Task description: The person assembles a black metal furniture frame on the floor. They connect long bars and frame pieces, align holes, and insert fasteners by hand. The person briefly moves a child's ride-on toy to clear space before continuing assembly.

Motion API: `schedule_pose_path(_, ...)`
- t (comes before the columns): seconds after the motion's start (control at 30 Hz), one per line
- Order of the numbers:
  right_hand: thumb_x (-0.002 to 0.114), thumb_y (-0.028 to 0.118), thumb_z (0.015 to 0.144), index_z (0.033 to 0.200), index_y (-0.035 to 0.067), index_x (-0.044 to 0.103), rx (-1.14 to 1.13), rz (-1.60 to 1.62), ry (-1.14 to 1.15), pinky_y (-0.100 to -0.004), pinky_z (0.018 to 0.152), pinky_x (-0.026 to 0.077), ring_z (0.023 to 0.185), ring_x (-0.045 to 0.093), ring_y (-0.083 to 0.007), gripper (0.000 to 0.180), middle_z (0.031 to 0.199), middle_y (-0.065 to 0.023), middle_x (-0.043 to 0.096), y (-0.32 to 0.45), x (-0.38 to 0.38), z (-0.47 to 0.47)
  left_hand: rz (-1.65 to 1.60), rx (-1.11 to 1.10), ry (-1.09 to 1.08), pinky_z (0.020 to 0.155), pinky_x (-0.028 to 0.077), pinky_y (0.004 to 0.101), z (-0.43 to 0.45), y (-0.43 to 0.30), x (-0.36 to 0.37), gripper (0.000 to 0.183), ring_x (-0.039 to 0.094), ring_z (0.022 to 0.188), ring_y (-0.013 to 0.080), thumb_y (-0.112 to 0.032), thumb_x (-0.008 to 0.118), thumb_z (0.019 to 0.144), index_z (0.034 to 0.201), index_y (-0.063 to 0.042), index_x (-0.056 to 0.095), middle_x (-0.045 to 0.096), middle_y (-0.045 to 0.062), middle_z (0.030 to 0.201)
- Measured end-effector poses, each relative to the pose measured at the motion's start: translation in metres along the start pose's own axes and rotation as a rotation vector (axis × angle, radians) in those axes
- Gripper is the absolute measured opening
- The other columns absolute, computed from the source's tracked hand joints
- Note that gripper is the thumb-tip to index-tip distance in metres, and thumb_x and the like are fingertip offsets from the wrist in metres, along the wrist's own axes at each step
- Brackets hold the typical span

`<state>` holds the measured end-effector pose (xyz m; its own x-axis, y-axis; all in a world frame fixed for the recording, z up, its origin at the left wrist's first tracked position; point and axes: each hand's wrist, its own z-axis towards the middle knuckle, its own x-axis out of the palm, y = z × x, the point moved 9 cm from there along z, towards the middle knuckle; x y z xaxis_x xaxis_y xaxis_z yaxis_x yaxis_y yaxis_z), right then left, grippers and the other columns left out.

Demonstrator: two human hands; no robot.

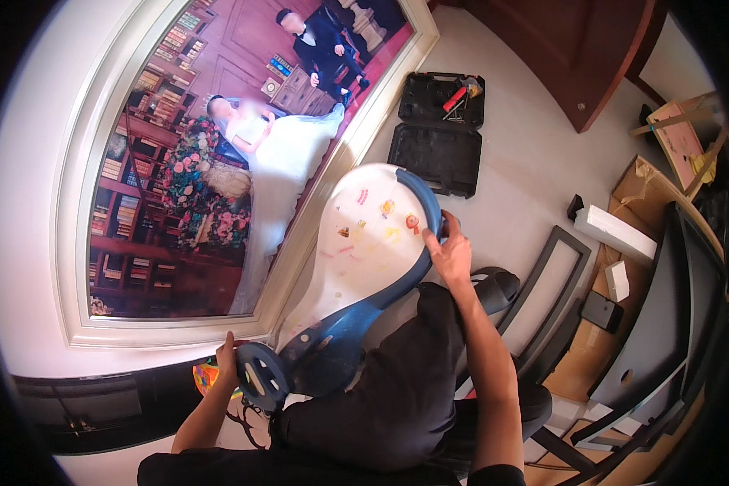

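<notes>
A child's ride-on swing car [370, 237] is tilted up in front of me, with a white sticker-covered seat and a blue rim. Its narrow front end lies toward my lap. My right hand [452, 252] grips the blue rim at the wide rear end, thumb on top and fingers around the outer edge. At the front, my left hand [226, 355] is at the outer side of the blue steering wheel [262, 376]; the wheel partly hides its fingers. The underside of the car is out of sight.
A large framed wedding picture [267, 327] stands close on the left. An open black tool case [435, 159] lies on the floor ahead. To the right are cardboard [574, 358], white foam blocks [619, 234], a dark rectangular frame [577, 243] and black panels [641, 328]. A brown door [559, 54] is beyond.
</notes>
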<state>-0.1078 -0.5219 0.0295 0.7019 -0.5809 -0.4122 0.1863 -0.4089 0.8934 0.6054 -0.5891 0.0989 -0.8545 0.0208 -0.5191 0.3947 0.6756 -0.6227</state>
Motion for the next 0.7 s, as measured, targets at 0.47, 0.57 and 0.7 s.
schedule_pose_path(0.47,0.077,0.041,0.095,0.134,0.004,0.069,-0.015,0.096,-0.357,-0.0422,0.087,0.060,0.095,0.078,-0.0342,0.055,0.106,-0.0211,0.079,0.001,-0.088,0.080,0.057,0.573,0.226,0.048,0.044,0.0291,-0.067,-0.232,0.187,0.035,0.060,0.050,0.0131,-0.033,0.069,0.103,0.096,0.000,0.075,0.061,0.002,0.069)
schedule_pose_path(0.57,0.079,0.040,0.095,0.133,0.003,0.069,-0.033,0.108,-0.432,-0.0412,0.090,0.060,0.098,0.079,-0.0320,0.055,0.111,-0.0206,0.079,0.002,-0.101,0.102,0.016,0.602,0.273,0.048,0.044,0.0293,-0.073,-0.259,0.220,0.033,0.063,0.052,0.0142,-0.032,0.070,0.103,0.097,0.000,0.074,0.064,0.004,0.072)
schedule_pose_path(0.7,0.075,0.036,0.099,0.135,0.003,0.068,-0.083,0.018,-0.553,-0.0424,0.091,0.059,0.101,0.079,-0.0310,0.049,0.116,-0.0202,0.079,-0.007,-0.134,0.145,-0.043,0.648,0.357,0.048,0.045,0.0284,-0.080,-0.304,0.276,0.031,0.059,0.051,0.0122,-0.031,0.072,0.102,0.097,-0.001,0.072,0.063,0.002,0.073)
